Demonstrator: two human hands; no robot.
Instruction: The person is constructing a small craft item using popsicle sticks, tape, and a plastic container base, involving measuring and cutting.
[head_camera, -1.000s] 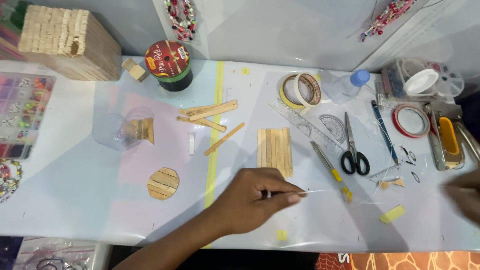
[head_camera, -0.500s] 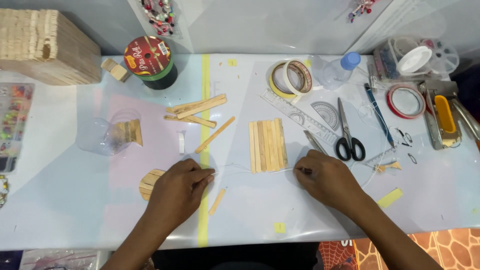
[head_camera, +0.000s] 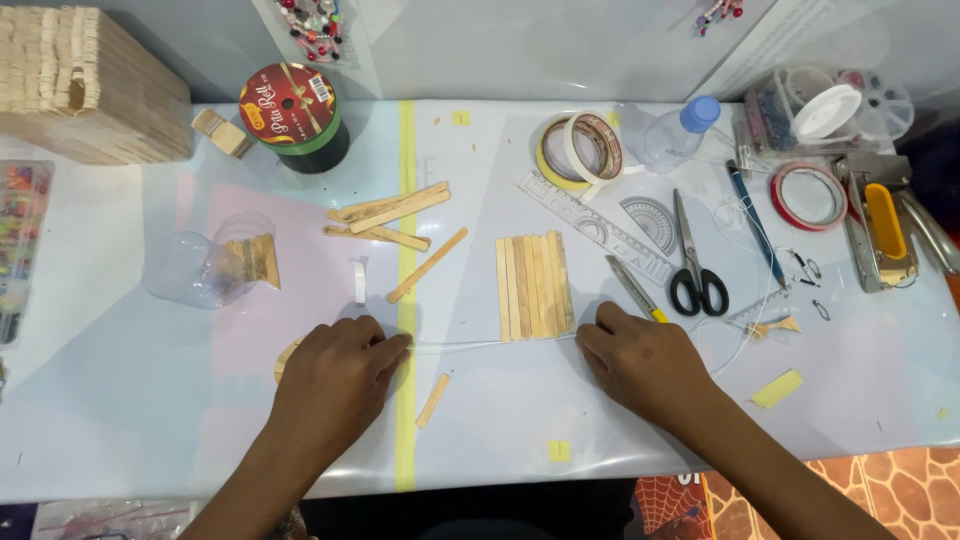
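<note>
Stretching a thin clear thread (head_camera: 490, 344) taut between them, both hands lie low on the desk (head_camera: 120, 400), palms down, forearms coming in from the near edge. The left hand (head_camera: 335, 380) pinches one end of the thread between thumb and forefinger, its fingertips pointing right and lying just beside the yellow tape line (head_camera: 406, 250); its knuckles cover most of a round stick disc (head_camera: 284, 360). The right hand (head_camera: 640, 365) is closed on the other end, fingers curled under and pointing left, wrist angled out toward the lower right. The thread runs nearly level and crosses the near ends of a raft of sticks (head_camera: 533, 287) laid side by side; whether it touches them cannot be told. A loose stick (head_camera: 433, 400) lies below the thread, between the hands. Just beyond the right hand lie a cutter (head_camera: 634, 288), scissors (head_camera: 694, 262) and a ruler (head_camera: 596, 227). More sticks (head_camera: 388, 215) are scattered above the left hand, and a clear cup (head_camera: 200, 270) lies on its side well to its left.
</note>
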